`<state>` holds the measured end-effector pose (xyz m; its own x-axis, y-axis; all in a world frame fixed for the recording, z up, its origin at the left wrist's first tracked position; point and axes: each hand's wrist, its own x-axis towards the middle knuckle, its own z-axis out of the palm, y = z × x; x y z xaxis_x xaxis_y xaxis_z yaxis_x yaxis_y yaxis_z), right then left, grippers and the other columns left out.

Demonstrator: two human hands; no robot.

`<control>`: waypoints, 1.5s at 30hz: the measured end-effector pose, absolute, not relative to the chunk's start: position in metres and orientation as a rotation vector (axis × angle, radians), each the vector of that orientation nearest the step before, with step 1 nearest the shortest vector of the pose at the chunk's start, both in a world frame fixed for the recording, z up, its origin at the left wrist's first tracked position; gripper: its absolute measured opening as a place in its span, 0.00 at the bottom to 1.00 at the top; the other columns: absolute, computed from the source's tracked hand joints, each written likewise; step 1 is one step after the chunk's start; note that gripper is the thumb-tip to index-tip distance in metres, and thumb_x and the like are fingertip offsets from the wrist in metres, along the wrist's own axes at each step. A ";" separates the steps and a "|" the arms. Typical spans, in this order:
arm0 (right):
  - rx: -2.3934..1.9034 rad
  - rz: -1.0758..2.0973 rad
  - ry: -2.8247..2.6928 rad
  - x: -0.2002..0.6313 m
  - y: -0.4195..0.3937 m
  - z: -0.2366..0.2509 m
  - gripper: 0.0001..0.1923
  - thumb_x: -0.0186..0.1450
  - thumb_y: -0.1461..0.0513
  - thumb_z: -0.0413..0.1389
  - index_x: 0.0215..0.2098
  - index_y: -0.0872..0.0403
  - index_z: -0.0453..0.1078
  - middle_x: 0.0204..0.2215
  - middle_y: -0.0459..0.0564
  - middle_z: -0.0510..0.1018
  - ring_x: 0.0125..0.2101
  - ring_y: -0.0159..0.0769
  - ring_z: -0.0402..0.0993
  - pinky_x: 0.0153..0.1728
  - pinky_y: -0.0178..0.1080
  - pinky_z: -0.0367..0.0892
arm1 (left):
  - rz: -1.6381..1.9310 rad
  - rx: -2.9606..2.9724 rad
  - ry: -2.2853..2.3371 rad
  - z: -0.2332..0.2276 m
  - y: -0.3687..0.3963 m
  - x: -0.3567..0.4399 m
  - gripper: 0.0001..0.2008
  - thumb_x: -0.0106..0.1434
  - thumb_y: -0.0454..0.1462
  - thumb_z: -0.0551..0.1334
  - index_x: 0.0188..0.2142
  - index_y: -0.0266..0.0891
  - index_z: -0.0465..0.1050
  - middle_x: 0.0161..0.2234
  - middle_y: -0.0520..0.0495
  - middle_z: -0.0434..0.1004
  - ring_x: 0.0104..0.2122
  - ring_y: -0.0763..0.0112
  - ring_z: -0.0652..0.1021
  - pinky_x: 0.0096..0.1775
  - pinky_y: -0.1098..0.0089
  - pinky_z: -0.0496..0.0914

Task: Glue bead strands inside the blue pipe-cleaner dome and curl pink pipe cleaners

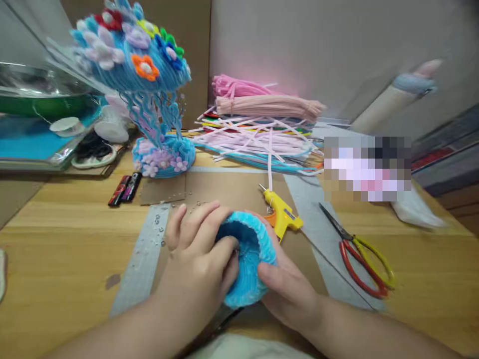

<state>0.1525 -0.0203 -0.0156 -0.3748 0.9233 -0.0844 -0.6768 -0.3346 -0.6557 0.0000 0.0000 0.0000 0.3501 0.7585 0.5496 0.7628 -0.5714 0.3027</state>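
Observation:
A small hollow cup (249, 281) of fuzzy light-blue pipe cleaner sits tilted in my right hand (294, 291), its opening turned toward me. My right thumb presses on the near rim; the other fingers go behind the wall. Inside the opening, the thumb and index finger of my left hand (196, 267) come together in a pinch. Whatever lies between their tips is too small to make out. The remaining left fingers stretch out past the far rim. Just behind the cup lies a yellow glue gun (283, 215), partly covered by my right hand.
A blue flower-covered pipe-cleaner jellyfish model (130, 65) stands at the back left. Markers (125, 190) lie before it. Bundled pipe cleaners (258, 134) are piled behind. Scissors (354, 244) lie right on the cardboard-covered table (67, 249); small clear beads (159, 224) are scattered left.

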 end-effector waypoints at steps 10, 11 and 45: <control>-0.547 1.889 -0.697 0.153 -0.024 -0.015 0.32 0.60 0.60 0.61 0.58 0.44 0.52 0.58 0.49 0.64 0.58 0.42 0.61 0.60 0.47 0.50 | -1.044 -2.584 -1.391 0.001 0.002 0.002 0.06 0.59 0.33 0.61 0.26 0.41 0.74 0.49 0.41 0.75 0.53 0.54 0.69 0.57 0.51 0.52; -0.552 1.886 -0.696 0.153 -0.024 -0.015 0.32 0.61 0.60 0.61 0.58 0.44 0.52 0.58 0.49 0.65 0.58 0.42 0.61 0.60 0.47 0.49 | -1.040 -2.587 -1.378 0.002 0.002 0.002 0.06 0.59 0.33 0.61 0.26 0.41 0.74 0.49 0.41 0.75 0.53 0.55 0.69 0.57 0.52 0.52; -0.709 2.156 -0.420 0.155 -0.001 -0.008 0.28 0.63 0.40 0.45 0.47 0.49 0.71 0.44 0.53 0.79 0.53 0.50 0.68 0.54 0.55 0.61 | -1.616 -2.781 -2.665 0.020 0.016 -0.014 0.18 0.60 0.40 0.59 0.51 0.45 0.63 0.48 0.46 0.71 0.49 0.60 0.72 0.47 0.61 0.68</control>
